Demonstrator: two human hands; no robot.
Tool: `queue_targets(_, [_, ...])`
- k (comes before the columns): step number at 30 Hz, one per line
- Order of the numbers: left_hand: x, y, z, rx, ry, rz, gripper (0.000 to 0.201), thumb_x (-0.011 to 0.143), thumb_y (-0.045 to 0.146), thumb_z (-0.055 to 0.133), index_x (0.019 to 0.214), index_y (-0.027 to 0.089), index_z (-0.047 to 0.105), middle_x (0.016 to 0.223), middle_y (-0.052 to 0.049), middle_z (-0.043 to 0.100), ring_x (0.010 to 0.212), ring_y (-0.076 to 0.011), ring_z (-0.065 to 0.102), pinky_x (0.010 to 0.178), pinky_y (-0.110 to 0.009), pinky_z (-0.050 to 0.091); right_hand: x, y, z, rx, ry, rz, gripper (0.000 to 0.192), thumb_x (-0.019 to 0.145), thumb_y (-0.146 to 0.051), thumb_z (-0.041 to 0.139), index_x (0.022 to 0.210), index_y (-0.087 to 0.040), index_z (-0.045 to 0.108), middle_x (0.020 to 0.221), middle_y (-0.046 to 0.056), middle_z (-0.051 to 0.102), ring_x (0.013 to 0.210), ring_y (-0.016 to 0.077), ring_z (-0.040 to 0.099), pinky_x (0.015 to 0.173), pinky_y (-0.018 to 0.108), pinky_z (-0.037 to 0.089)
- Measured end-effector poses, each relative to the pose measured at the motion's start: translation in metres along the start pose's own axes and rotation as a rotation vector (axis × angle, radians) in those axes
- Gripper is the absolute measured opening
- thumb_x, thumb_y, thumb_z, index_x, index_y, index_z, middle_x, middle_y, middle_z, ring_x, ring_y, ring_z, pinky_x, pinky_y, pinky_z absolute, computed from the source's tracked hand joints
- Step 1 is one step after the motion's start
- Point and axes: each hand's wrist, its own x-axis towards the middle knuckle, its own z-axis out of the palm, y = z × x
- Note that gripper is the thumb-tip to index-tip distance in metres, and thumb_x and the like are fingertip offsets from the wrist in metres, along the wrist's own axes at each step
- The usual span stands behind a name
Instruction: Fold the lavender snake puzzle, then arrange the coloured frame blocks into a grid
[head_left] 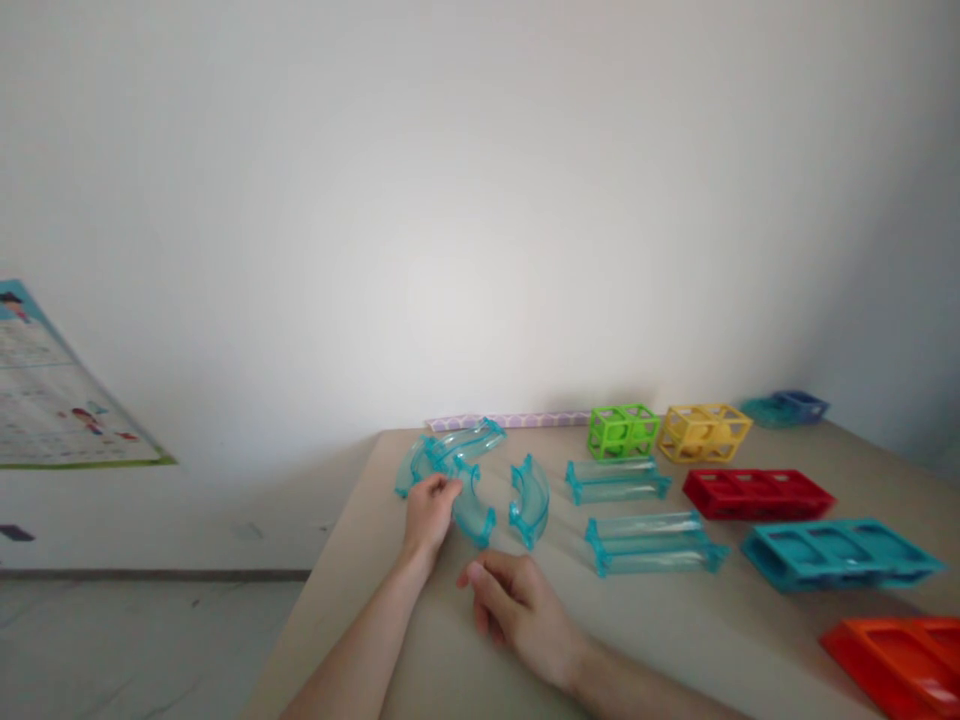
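My left hand is closed, its thumb and fingertips pinching the edge of a clear blue curved track piece. Just beyond it, more clear blue track pieces lie in an overlapping cluster. Another curved piece rests to the right of the one I hold, apart from it. My right hand hovers over or rests on the table in front of these pieces; its fingers are curled in, with nothing visible in them.
Two straight clear tracks lie right of centre. Beyond and beside them stand a green frame block, a yellow one, and red, teal and orange blocks. A wall rises behind the table.
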Motion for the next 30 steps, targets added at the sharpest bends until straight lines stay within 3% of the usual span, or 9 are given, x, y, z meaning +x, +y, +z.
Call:
queue_targets(5, [0.005,-0.003,-0.003,0.244,0.020,0.114,0.018,0.066,0.031,0.070,0.058,0.018,0.060,0.051,0.005,0.048,0.050,-0.0115,0.043,0.050,-0.023,0.029,-0.001,0.000,0.001,-0.081,0.010,-0.049,0.040,0.093,-0.049,0.043,0.077,-0.017,0.059,0.053,-0.003,0.049,0.045,0.0093,0.040,0.043,0.021,0.028])
queue_targets(8, [0.006,-0.002,-0.004,0.351,0.041,0.167,0.008,0.065,0.025,0.067,0.064,0.019,0.064,0.053,0.004,0.049,0.054,-0.0133,0.045,0.055,-0.024,0.031,-0.004,-0.008,-0.002,-0.301,0.097,-0.178,0.029,0.094,-0.034,0.043,0.078,-0.018,0.060,0.060,0.000,0.056,0.052,0.0116,0.048,0.050,0.023,0.035])
queue_targets(11, [0.004,-0.001,-0.003,0.433,0.044,0.199,0.005,0.066,0.021,0.064,0.061,0.019,0.063,0.051,0.005,0.046,0.054,-0.0137,0.045,0.057,-0.024,0.030,-0.004,-0.018,-0.012,-0.657,0.281,-0.371,0.022,0.092,-0.019,0.043,0.098,-0.019,0.064,0.090,0.007,0.065,0.079,0.0185,0.059,0.071,0.030,0.045])
queue_targets(13, [0.003,0.000,-0.002,0.477,0.042,0.202,0.005,0.067,0.019,0.062,0.068,0.018,0.067,0.053,0.004,0.049,0.055,-0.0146,0.048,0.059,-0.025,0.033,-0.001,-0.022,-0.020,-0.907,0.413,-0.422,0.030,0.088,-0.012,0.044,0.110,-0.020,0.062,0.114,0.012,0.062,0.102,0.0257,0.056,0.087,0.040,0.043])
queue_targets(16, [0.001,0.001,-0.002,0.534,0.028,0.193,0.021,0.070,0.017,0.059,0.087,0.015,0.071,0.061,0.001,0.058,0.062,-0.0167,0.054,0.065,-0.027,0.037,0.005,-0.021,-0.030,-1.196,0.529,-0.347,0.037,0.084,-0.009,0.049,0.118,-0.019,0.062,0.129,0.015,0.057,0.120,0.0329,0.047,0.100,0.052,0.034])
queue_targets(19, [0.001,0.002,-0.002,0.584,-0.014,0.191,0.023,0.072,0.017,0.056,0.090,0.013,0.071,0.063,0.000,0.060,0.064,-0.0170,0.056,0.066,-0.027,0.039,0.009,-0.016,-0.037,-1.321,0.530,-0.241,0.042,0.084,-0.005,0.048,0.121,-0.018,0.061,0.128,0.014,0.059,0.118,0.0302,0.050,0.108,0.056,0.022])
queue_targets(23, [0.000,0.004,-0.001,0.625,-0.081,0.213,0.019,0.073,0.018,0.055,0.083,0.014,0.071,0.061,0.002,0.057,0.060,-0.0153,0.054,0.062,-0.026,0.038,0.008,-0.017,-0.042,-1.358,0.528,-0.154,0.046,0.081,0.001,0.043,0.119,-0.018,0.062,0.117,0.012,0.064,0.111,0.0276,0.055,0.111,0.059,0.013])
queue_targets(30, [-0.003,0.002,0.001,0.636,-0.138,0.252,0.015,0.075,0.025,0.058,0.078,0.016,0.069,0.061,0.002,0.058,0.059,-0.0150,0.055,0.059,-0.025,0.040,0.007,-0.023,-0.045,-1.362,0.551,-0.123,0.048,0.075,0.004,0.043,0.112,-0.017,0.065,0.113,0.014,0.065,0.109,0.0289,0.056,0.110,0.065,0.008])
